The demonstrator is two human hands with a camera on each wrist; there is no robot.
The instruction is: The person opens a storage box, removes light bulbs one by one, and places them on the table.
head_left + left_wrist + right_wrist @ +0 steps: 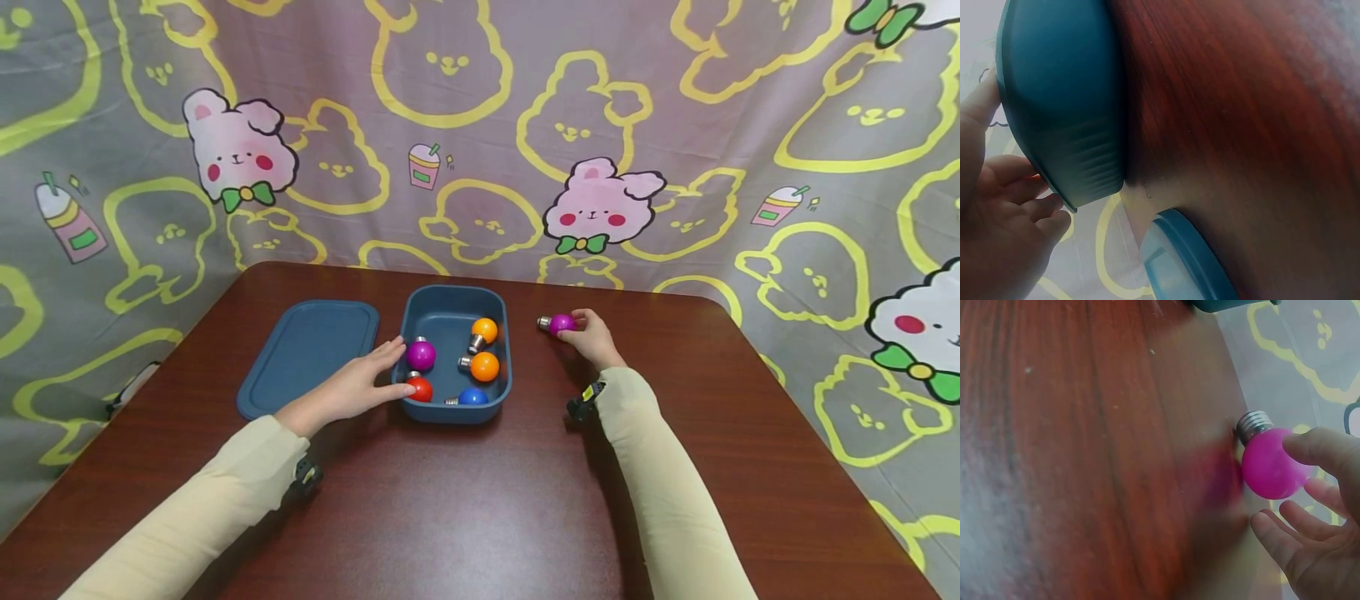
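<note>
Dial centred on the blue box (455,414), 12 o'clock away from the person. Purple bulb (562,325) out at about 2 to 3 o'clock, over the far part of the brown table (510,517), its metal base (1254,427) facing 9. Right hand (595,340) has it: thumb and a finger pinch the round end, other fingers spread loose. From here I can't tell whether it touches the wood.

Left hand (360,382) at the box's 8 to 9 o'clock side, fingers stretched along the rim, thumb well apart. Inside the box: two orange bulbs (484,367) at 1 and 4, blue bulb (472,397) at 5, red bulb (420,388) at 7, second purple bulb (421,355) at 9. Lid (309,354) flat at 9, outside.

Handling, my guess: light, stiff, smooth enough to slip, perhaps breakable if glass; apt to roll. Best hold: soft pinch across the globe's widest part; the ridged base gives more bite.
</note>
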